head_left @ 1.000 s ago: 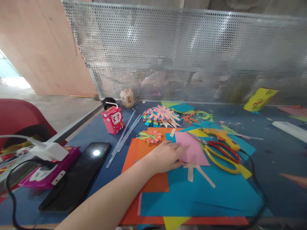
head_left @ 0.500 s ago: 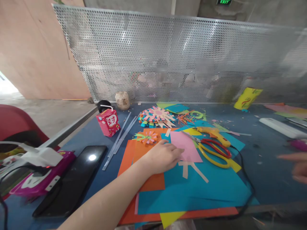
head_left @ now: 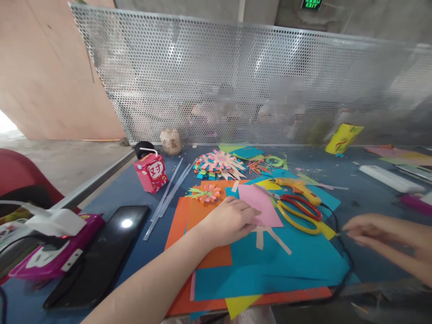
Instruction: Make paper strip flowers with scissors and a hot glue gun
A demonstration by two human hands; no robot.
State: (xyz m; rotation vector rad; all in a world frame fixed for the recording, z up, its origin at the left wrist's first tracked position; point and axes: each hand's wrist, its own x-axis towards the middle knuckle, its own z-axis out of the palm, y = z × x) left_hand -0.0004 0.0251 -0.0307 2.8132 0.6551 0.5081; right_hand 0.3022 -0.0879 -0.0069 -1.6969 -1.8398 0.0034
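Observation:
My left hand (head_left: 231,220) lies palm down on the left edge of a pink paper sheet (head_left: 261,204), fingers stretched to the right. Beneath are a large blue sheet (head_left: 270,279) and orange sheets (head_left: 180,225). Pale paper strips (head_left: 278,240) lie just right of its fingertips. My right hand (head_left: 384,236) hovers at the right, slightly blurred, thumb apart from the fingers and nothing visible in it. Closest to it are scissors (head_left: 299,211) with red and yellow handles, and a yellow glue gun (head_left: 302,191). An orange paper flower (head_left: 209,193) sits above my left wrist.
Several fringed paper flowers (head_left: 221,162) and orange clippings (head_left: 259,166) lie behind. Left are clear glue sticks (head_left: 168,198), a red drink carton (head_left: 151,173), a phone (head_left: 101,252) and a purple power strip (head_left: 64,252). A perforated metal screen (head_left: 202,58) bounds the table's back.
My right hand has come further into view from the right edge, moving left towards the scissors. My left hand has stayed on the pink paper. The view has shifted slightly.

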